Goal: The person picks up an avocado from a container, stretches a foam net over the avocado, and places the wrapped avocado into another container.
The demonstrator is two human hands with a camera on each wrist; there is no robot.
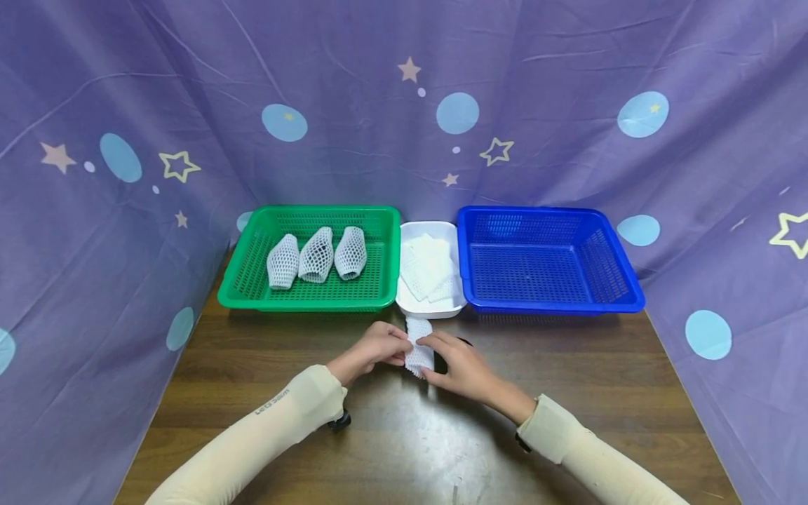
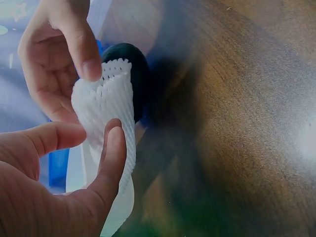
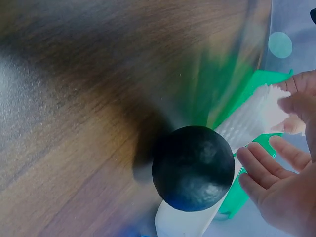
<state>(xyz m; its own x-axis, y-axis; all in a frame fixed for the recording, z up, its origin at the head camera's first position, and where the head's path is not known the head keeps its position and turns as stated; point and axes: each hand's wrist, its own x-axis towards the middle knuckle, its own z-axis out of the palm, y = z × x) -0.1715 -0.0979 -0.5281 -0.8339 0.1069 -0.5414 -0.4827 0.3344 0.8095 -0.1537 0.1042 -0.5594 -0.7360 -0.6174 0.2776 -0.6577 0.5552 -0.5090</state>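
My left hand (image 1: 375, 347) pinches a white foam net sleeve (image 1: 419, 359) between thumb and fingers, just in front of the white tray (image 1: 429, 308). On the sleeve's other side is my right hand (image 1: 466, 368), its fingertips touching the net near its end. In the right wrist view, the fingers of that hand look fairly straight. A dark, round fruit, possibly an avocado (image 3: 192, 168), lies by the sleeve and is mostly covered by my right hand in the head view. More flat foam nets (image 1: 432, 263) lie in the tray.
At the left stands a green basket (image 1: 309, 303) with three bulging white net sleeves (image 1: 315, 256) in it. A blue basket (image 1: 549, 306) stands right of the tray. A purple patterned curtain (image 1: 353, 161) surrounds the wooden table (image 1: 429, 449).
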